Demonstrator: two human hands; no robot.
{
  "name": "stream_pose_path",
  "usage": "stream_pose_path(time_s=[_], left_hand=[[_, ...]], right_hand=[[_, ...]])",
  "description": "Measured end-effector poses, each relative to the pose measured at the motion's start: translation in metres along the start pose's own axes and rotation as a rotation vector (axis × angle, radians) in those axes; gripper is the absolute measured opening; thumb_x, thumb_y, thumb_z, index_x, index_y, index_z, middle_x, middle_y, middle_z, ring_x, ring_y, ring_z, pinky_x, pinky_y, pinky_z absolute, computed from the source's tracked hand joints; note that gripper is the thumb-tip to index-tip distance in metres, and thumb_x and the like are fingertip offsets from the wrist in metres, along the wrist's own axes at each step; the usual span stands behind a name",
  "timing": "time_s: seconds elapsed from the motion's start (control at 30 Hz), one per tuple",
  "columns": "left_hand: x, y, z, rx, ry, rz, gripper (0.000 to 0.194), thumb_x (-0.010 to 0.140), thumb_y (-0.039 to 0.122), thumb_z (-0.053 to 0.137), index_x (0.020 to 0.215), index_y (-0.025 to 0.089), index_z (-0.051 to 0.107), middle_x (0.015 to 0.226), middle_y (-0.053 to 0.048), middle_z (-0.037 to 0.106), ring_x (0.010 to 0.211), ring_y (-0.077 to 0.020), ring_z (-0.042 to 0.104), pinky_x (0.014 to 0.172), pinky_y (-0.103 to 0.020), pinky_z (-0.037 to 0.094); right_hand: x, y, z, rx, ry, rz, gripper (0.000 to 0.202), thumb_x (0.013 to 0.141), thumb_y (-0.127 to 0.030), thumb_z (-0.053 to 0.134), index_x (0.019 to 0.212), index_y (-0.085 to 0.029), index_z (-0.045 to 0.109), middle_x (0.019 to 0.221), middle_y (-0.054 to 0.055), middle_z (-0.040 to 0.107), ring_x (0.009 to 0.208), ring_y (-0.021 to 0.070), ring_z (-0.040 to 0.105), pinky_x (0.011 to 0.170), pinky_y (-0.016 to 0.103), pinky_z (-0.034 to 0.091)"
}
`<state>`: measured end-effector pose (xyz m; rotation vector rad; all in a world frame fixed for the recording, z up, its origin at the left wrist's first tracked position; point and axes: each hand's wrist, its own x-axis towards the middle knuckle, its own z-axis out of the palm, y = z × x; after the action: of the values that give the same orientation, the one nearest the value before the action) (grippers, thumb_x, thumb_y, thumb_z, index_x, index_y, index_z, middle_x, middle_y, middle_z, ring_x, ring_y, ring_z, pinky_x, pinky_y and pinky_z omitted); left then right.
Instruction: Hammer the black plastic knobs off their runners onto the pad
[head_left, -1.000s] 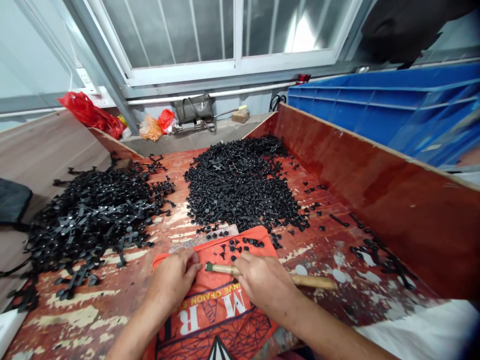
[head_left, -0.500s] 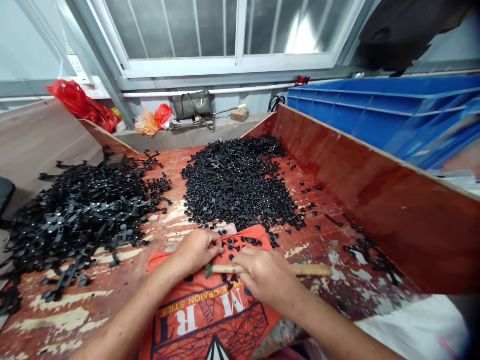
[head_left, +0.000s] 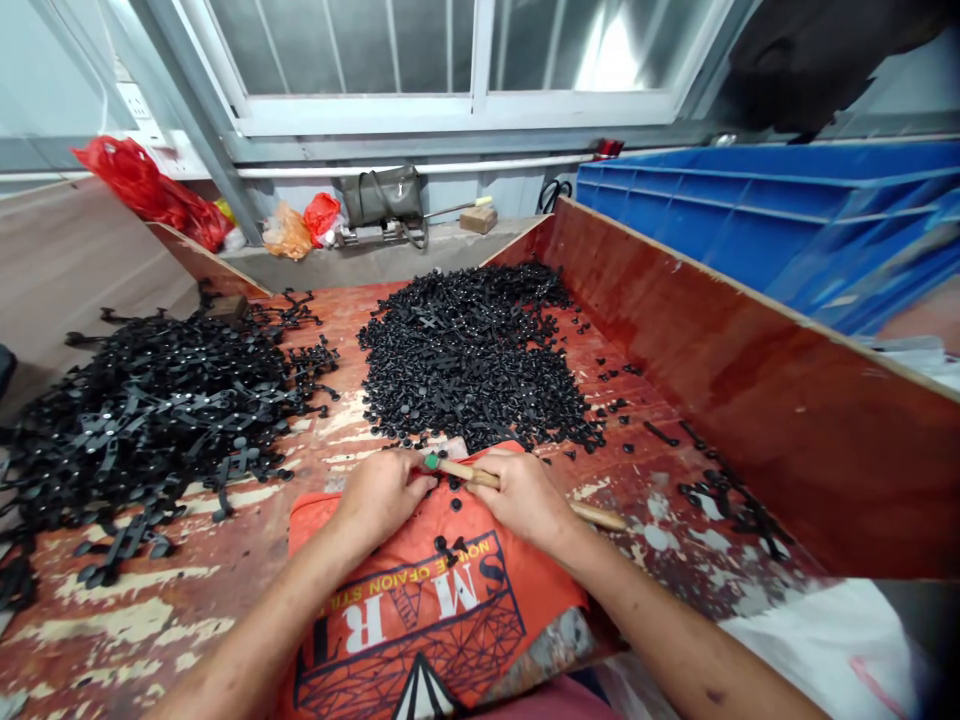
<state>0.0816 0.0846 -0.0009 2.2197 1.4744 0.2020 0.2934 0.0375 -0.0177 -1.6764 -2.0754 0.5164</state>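
Right hand [head_left: 525,492] grips wooden stick [head_left: 466,472]; left hand [head_left: 382,495] grip indeterminable. Slipping orange cloth [head_left: 525,565] could scatter black pieces [head_left: 455,505] near its far edge.

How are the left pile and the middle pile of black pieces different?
The left pile shows many long, strip-like pieces; the middle pile looks mostly finer, with small round heads. The left pile lies beside the pale board; the middle pile lies just beyond the orange cloth. Both are black.
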Motion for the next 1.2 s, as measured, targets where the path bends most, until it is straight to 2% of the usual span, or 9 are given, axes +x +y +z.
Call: stream_pose_path(time_s=[0.27, 0.43, 0.6, 0.7, 0.83, 0.97, 1.07, 1.13, 1.2], left_hand=[[-0.008, 0.005, 0.021, -0.146, 0.132, -0.07, 0.018, 0.083, 0.026, 0.061, 0.092, 0.023, 0.077, 0.077, -0.002, 0.07, 0.073, -0.0178, 0.06, 0.069, -0.028, 0.041], [-0.01, 0.023, 0.029, -0.018, 0.207, -0.03, 0.013, 0.081, 0.035, 0.068, 0.085, 0.026, 0.077, 0.087, -0.005, 0.069, 0.093, -0.0251, 0.059, 0.086, -0.038, 0.038], [-0.015, 0.03, 0.023, 0.087, 0.155, 0.077, 0.017, 0.087, 0.03, 0.061, 0.084, 0.026, 0.077, 0.089, -0.006, 0.07, 0.094, -0.0254, 0.058, 0.087, -0.04, 0.033], [-0.033, 0.009, 0.007, 0.127, 0.154, 0.03, 0.02, 0.089, 0.033, 0.057, 0.087, 0.026, 0.076, 0.091, -0.006, 0.072, 0.093, -0.0248, 0.06, 0.085, -0.039, 0.034], [-0.068, -0.037, -0.015, 0.245, 0.325, -0.155, 0.023, 0.09, 0.039, 0.054, 0.089, 0.025, 0.074, 0.096, -0.006, 0.073, 0.095, -0.0267, 0.061, 0.087, -0.038, 0.037], [-0.09, -0.061, -0.016, 0.277, 0.289, -0.208, 0.02, 0.089, 0.036, 0.056, 0.087, 0.025, 0.073, 0.091, -0.004, 0.073, 0.091, -0.0267, 0.063, 0.082, -0.038, 0.04], [-0.101, -0.047, -0.003, 0.29, 0.379, -0.138, 0.019, 0.09, 0.036, 0.058, 0.085, 0.025, 0.072, 0.084, -0.004, 0.071, 0.086, -0.0267, 0.061, 0.08, -0.04, 0.038], [-0.106, -0.027, 0.01, 0.232, 0.436, -0.003, 0.02, 0.092, 0.037, 0.057, 0.084, 0.024, 0.071, 0.078, -0.003, 0.068, 0.079, -0.0238, 0.06, 0.078, -0.039, 0.037], [-0.107, -0.005, 0.026, 0.126, 0.391, 0.181, 0.018, 0.095, 0.032, 0.055, 0.088, 0.023, 0.069, 0.077, -0.002, 0.066, 0.073, -0.0201, 0.058, 0.075, -0.036, 0.039]], right_hand=[[-0.011, 0.008, -0.007, 0.047, 0.022, 0.025, 0.017, 0.084, -0.015, 0.062, 0.069, -0.021, 0.066, 0.072, -0.003, 0.061, 0.064, 0.0115, 0.054, 0.059, 0.024, 0.032], [-0.009, 0.008, -0.018, 0.061, 0.106, 0.084, 0.015, 0.091, -0.019, 0.056, 0.079, -0.02, 0.064, 0.076, -0.001, 0.062, 0.071, 0.0142, 0.055, 0.063, 0.025, 0.034], [-0.013, -0.002, -0.017, 0.072, 0.022, 0.093, 0.018, 0.087, -0.022, 0.062, 0.069, -0.02, 0.059, 0.062, -0.005, 0.056, 0.058, 0.0118, 0.05, 0.054, 0.024, 0.028], [-0.023, -0.015, -0.011, 0.08, -0.041, 0.075, 0.02, 0.087, -0.022, 0.061, 0.068, -0.02, 0.058, 0.063, -0.005, 0.057, 0.057, 0.011, 0.049, 0.053, 0.023, 0.027], [-0.034, -0.035, -0.005, 0.079, -0.141, -0.018, 0.018, 0.085, -0.021, 0.062, 0.067, -0.021, 0.061, 0.07, -0.005, 0.063, 0.064, 0.0108, 0.054, 0.058, 0.022, 0.032], [-0.029, -0.051, 0.003, 0.008, -0.189, -0.06, 0.019, 0.086, -0.02, 0.058, 0.069, -0.021, 0.066, 0.075, -0.001, 0.068, 0.067, 0.014, 0.059, 0.062, 0.025, 0.034], [-0.019, -0.054, 0.009, -0.045, -0.206, -0.037, 0.017, 0.084, -0.021, 0.059, 0.07, -0.022, 0.068, 0.072, 0.001, 0.07, 0.064, 0.0161, 0.059, 0.059, 0.027, 0.031], [-0.013, -0.053, 0.01, -0.057, -0.2, -0.016, 0.015, 0.084, -0.024, 0.061, 0.072, -0.023, 0.069, 0.072, 0.0, 0.07, 0.066, 0.0166, 0.06, 0.058, 0.027, 0.03], [-0.009, -0.05, 0.006, -0.057, -0.186, 0.009, 0.013, 0.085, -0.026, 0.062, 0.073, -0.023, 0.069, 0.072, -0.001, 0.07, 0.067, 0.016, 0.06, 0.058, 0.026, 0.029]])
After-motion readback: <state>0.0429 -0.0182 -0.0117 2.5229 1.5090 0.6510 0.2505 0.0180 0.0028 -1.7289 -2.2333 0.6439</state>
